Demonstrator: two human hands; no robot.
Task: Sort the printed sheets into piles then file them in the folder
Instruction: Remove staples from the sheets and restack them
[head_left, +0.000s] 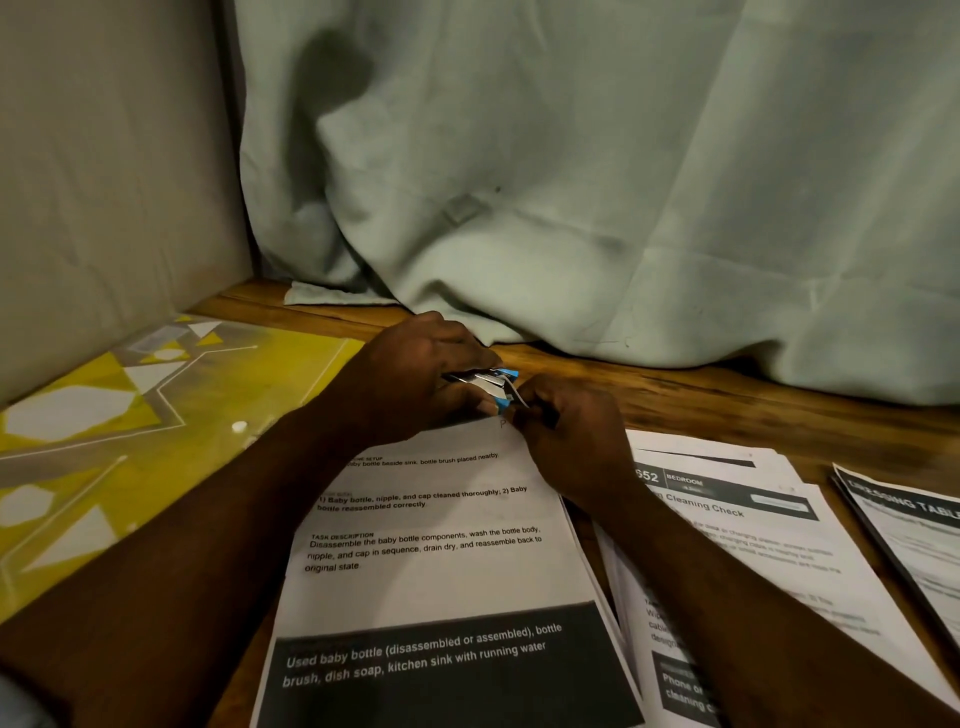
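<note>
Landmark = the front pile of sheets (441, 571), top page about cleaning a baby bottle, lying flat on the wooden worktop (727, 410).

- Left hand (415, 364): at the far edge of that pile, fingers curled around a blue and silver stapler (493, 382). The stapler sits right over the pile's far right corner. I cannot tell whether it touches the paper.
- Right hand (566, 441): also at the pile's far right corner, just beside the left hand. Fingers curled tight, fingertips pinching a thin metal strip (519, 397) at the stapler's front end. The forearm crosses the gap to the right of the pile.
- Second pile (753, 545): just right of the landmark pile, top page headed "Cleaning Check", sheets slightly fanned and partly under the right forearm.
- Third pile (914, 535): further right of the landmark pile, cut off by the frame edge, header blurred.
- Folder (104, 441): left of the landmark pile, yellow with white and grey shapes, lying flat and closed, with a white snap button showing. The left forearm passes over its near corner.
- Pale green cloth (571, 182): hangs behind the landmark pile, its hem bunched on the worktop's far edge.
</note>
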